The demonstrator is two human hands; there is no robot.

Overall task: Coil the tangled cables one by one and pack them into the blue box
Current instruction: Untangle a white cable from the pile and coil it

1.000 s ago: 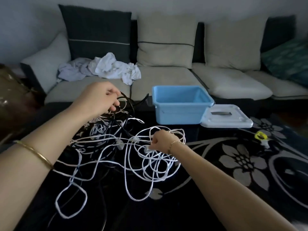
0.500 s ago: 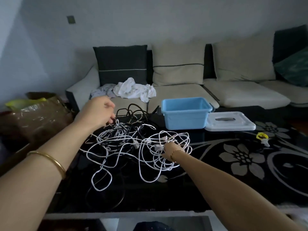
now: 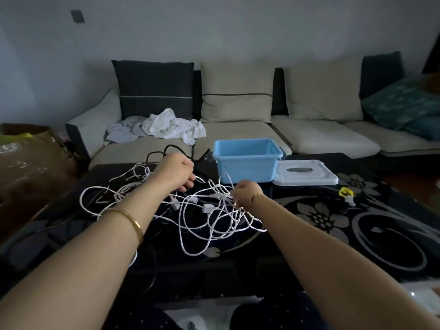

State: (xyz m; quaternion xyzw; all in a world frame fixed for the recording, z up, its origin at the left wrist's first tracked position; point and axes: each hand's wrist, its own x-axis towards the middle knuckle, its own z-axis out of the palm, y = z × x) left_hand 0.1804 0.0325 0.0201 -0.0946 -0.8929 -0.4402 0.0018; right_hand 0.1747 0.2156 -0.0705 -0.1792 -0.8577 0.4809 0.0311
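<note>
Closer together now, the left hand (image 3: 177, 171) seems to pinch one plug end (image 3: 200, 179), and the right hand (image 3: 245, 194) grips the tangled white braided cables (image 3: 190, 225); I would draw that end out slowly.

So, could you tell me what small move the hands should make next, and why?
Probably draw the right hand away from the left hand to tease one cable from the white tangle: both grip it, and the blue box looks empty.
</note>
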